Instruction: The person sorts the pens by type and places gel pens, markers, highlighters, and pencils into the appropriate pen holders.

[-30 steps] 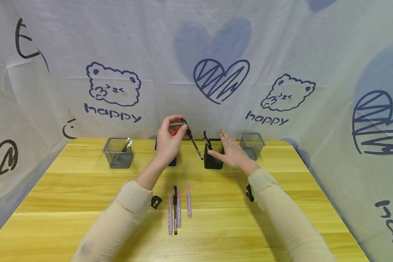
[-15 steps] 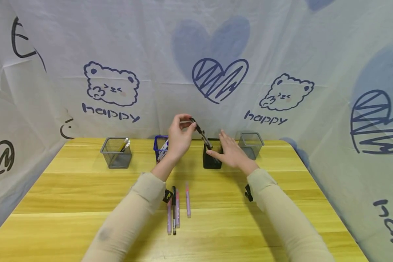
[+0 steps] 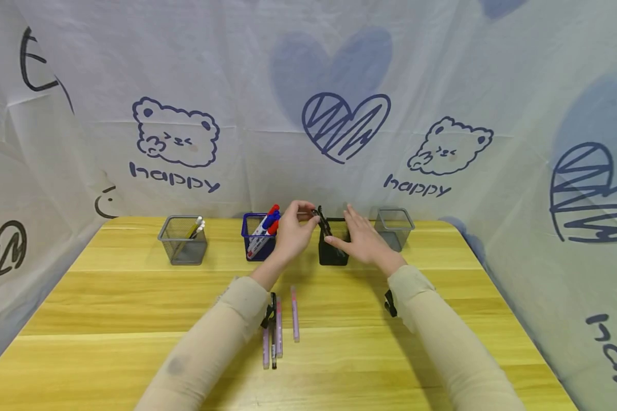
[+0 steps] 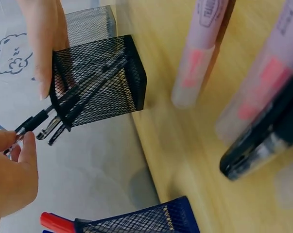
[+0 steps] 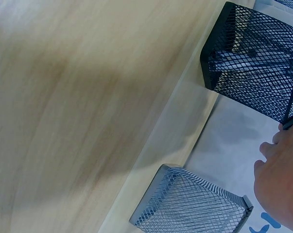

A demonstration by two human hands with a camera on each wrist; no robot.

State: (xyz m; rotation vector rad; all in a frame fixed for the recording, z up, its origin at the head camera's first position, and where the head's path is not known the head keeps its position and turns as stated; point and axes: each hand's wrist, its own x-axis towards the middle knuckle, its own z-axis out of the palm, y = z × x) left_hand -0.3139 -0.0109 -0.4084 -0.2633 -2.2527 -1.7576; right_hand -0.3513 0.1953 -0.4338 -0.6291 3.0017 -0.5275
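My left hand pinches a black pen between thumb and fingertips. The pen slants down through the mouth of the black mesh pen holder, its lower part inside. Several other dark pens lean in that holder, their ends sticking out over the rim. My right hand lies at the holder's right side with its fingers stretched out and the thumb across the front of the rim. In the right wrist view this hand is at the edge of the black holder, partly cut off by the frame.
Left of the hands stands a blue mesh holder with red and blue markers; farther left, a grey one holds white-ended pens. Another grey holder is at the right. Purple-and-pink highlighters and a black pen lie on the table.
My left hand has moved right and then down, bringing the pen from the air into the black holder's mouth. The blue holder's markers have come into view. My right hand stays at the holder.
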